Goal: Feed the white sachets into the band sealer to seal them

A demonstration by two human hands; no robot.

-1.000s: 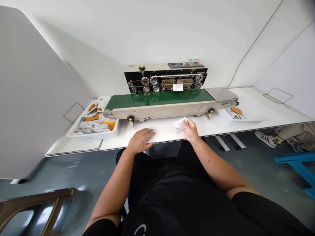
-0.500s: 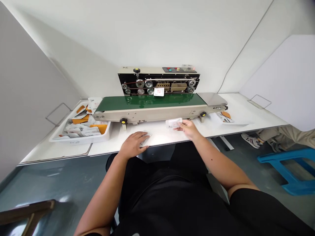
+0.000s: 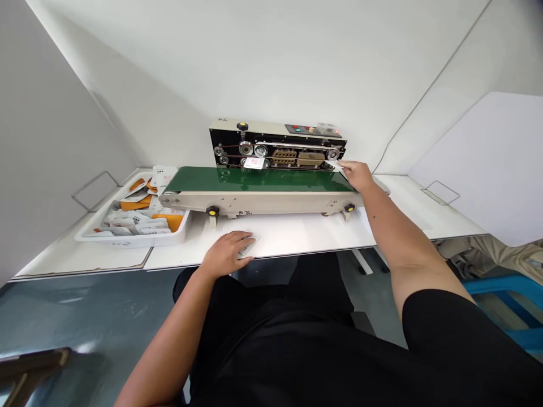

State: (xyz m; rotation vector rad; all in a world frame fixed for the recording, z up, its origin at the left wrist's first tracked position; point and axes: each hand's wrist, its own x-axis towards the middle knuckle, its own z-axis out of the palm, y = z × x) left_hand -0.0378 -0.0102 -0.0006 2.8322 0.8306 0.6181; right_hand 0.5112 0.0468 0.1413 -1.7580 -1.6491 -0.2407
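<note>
My right hand (image 3: 355,172) pinches a small white packet (image 3: 335,165) at the right end of the band sealing machine (image 3: 278,148), by its rollers. Another white packet with red print (image 3: 254,163) stands at the machine's rollers, above the green conveyor belt (image 3: 263,180). My left hand (image 3: 224,254) lies on the white table near its front edge, thumb spread from the fingers. Beneath its fingertips and beside the thumb a flat printed packet (image 3: 249,245) shows in part; my hand hides the rest.
On the left a white tray (image 3: 131,242) holds several white and orange packets. Wire handles stand out at both sides. The control panel (image 3: 311,130) tops the machine. At right are a blue stool (image 3: 509,288) and another person's leg (image 3: 496,251).
My right hand has carried its packet up and right from the table front to the machine's right end. The packet at the rollers has moved left. My left hand stays almost still.
</note>
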